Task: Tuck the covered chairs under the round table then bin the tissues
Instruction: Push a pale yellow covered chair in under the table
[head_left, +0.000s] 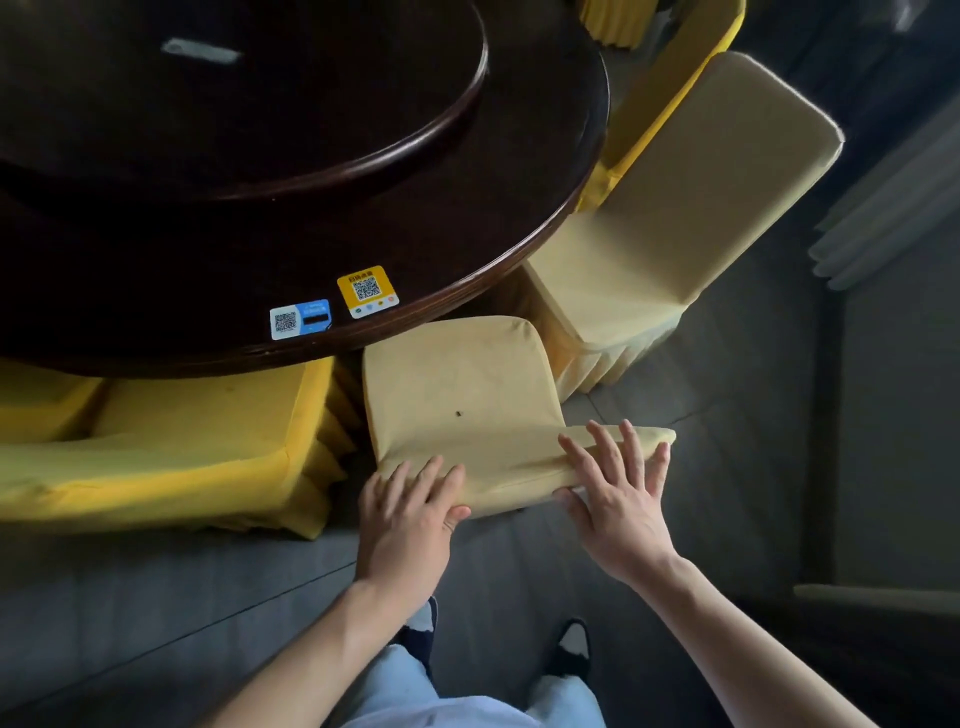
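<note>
Pale jeans (400, 686) below; left hand (402, 519) clamps the covered chair (457, 389) by its backrest (thumb behind); right hand (621, 514) presses there flat, fingers spread.

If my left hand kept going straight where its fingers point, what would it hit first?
The left hand grips the pale yellow covered chair's backrest; beyond it, probably the dark round wooden table's rim, depth unclear.

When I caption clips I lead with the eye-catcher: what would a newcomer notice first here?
Both hands, left hand and right hand, on the backrest top of a pale-yellow covered chair at bottom centre. Above it, the dark round table bears two QR-code stickers near its edge; a brighter yellow chair sits left.
</note>
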